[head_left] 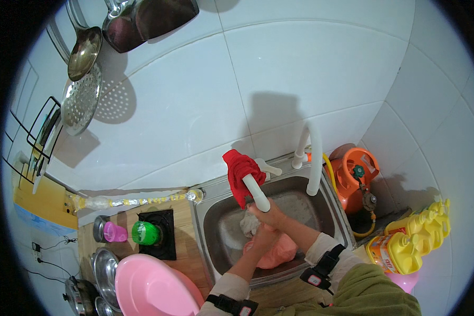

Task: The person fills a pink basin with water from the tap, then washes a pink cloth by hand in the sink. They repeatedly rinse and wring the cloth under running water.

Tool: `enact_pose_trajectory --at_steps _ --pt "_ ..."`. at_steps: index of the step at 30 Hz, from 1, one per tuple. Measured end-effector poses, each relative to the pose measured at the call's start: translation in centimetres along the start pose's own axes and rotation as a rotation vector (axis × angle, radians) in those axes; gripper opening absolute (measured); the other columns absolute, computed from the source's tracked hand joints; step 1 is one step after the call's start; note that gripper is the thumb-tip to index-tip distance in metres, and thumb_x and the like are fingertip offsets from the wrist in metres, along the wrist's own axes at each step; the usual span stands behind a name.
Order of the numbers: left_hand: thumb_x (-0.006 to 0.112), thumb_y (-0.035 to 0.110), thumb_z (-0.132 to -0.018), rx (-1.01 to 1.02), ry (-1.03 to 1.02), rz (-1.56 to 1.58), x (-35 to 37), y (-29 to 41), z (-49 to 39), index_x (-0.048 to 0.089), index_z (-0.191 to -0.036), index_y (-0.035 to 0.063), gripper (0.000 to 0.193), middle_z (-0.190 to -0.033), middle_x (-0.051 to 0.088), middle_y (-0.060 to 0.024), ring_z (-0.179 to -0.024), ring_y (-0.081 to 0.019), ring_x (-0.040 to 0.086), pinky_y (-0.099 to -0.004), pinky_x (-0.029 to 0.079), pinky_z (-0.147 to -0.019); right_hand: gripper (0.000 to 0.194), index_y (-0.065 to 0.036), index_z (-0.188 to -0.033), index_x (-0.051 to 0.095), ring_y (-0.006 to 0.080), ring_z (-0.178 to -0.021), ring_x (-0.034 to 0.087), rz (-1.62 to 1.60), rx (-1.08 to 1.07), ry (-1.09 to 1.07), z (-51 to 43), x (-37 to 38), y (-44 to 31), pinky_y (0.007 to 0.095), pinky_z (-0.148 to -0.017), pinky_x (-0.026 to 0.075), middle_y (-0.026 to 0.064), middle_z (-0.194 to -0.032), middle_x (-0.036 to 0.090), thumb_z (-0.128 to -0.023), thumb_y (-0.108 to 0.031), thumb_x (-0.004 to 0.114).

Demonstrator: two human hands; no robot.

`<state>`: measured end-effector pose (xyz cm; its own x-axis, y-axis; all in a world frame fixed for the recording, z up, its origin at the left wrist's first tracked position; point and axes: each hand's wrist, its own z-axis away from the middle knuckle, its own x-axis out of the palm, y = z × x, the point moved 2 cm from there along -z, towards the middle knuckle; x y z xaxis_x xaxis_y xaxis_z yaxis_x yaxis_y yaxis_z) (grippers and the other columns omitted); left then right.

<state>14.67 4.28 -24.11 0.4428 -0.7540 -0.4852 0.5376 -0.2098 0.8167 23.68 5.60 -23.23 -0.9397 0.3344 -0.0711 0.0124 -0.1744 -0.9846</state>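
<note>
Both hands are close together over the stainless steel sink (227,245), below a white faucet spout (257,193) with a red cloth (243,173) wrapped around it. My right hand (271,215) bends its fingers over a wet, pale cloth (249,224) beneath the spout's mouth. Just below it, my left hand (265,237) is against the right hand, its fingers mostly hidden. Under my wrists lies a crumpled coral-coloured cloth or bag (278,252) in the basin. Whether water is running is not clear.
A second white curved spout (316,158) rises at the sink's back right. Beyond stands an orange gas cylinder (343,177), with yellow jugs (395,252) nearer me. On the left counter are a pink basin (154,288), steel bowls (106,272), a green cup (145,233) and a pink cup (115,232).
</note>
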Motion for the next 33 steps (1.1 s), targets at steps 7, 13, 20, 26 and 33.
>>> enact_pose_trajectory --at_steps 7,13,20,26,33 --pt "0.064 0.010 -0.071 0.081 0.080 0.550 -0.9 -1.0 -1.5 0.058 -0.093 0.0031 0.024 -0.086 0.060 -0.0065 -0.082 -0.0173 0.057 -0.0292 0.046 -0.073 0.062 -0.002 -0.119 0.039 0.0170 -0.103 0.048 -0.294 0.060 0.050 1.3 -2.9 3.8 0.0304 -0.086 0.039 0.0139 -0.109 0.051 -0.074 -0.036 0.064" --pt "0.065 0.013 -0.072 -0.268 0.022 1.001 -1.5 0.7 -2.7 0.052 -0.107 0.0027 0.039 -0.094 0.058 -0.0041 -0.084 -0.0144 0.055 -0.0266 0.046 -0.074 0.080 0.004 -0.124 0.035 0.0202 -0.109 0.044 0.066 0.364 -0.345 5.0 -2.9 7.1 0.0279 -0.091 0.036 0.0131 -0.116 0.047 -0.072 -0.051 0.062" --pt "0.058 0.032 -0.082 -0.438 -0.185 1.216 -2.0 -3.2 -3.5 0.044 -0.120 0.0062 0.048 -0.113 0.050 -0.0062 -0.100 -0.0153 0.050 -0.0291 0.043 -0.084 0.049 0.001 -0.115 0.047 0.0153 -0.098 0.051 -0.304 0.270 -0.268 5.1 -2.6 3.6 0.0261 -0.084 0.041 0.0082 -0.106 0.054 -0.075 -0.020 0.066" --pt "0.057 0.030 -0.083 -0.394 -0.291 1.232 -0.6 -2.3 1.0 0.037 -0.126 0.0064 0.053 -0.117 0.047 -0.0051 -0.106 -0.0160 0.047 -0.0295 0.038 -0.091 0.038 0.004 -0.105 0.052 0.0151 -0.085 0.056 -0.423 0.344 0.079 3.3 -2.5 1.7 0.0260 -0.078 0.046 0.0096 -0.098 0.057 -0.072 -0.010 0.065" --pt "0.061 0.021 -0.078 -0.124 -0.275 0.576 -1.8 1.3 1.3 0.042 -0.121 0.0059 0.050 -0.113 0.050 -0.0083 -0.105 -0.0173 0.048 -0.0288 0.039 -0.088 0.031 0.004 -0.097 0.056 0.0137 -0.078 0.056 -0.620 0.364 0.041 2.4 -1.0 1.2 0.0273 -0.067 0.046 0.0069 -0.088 0.058 -0.069 -0.007 0.065"
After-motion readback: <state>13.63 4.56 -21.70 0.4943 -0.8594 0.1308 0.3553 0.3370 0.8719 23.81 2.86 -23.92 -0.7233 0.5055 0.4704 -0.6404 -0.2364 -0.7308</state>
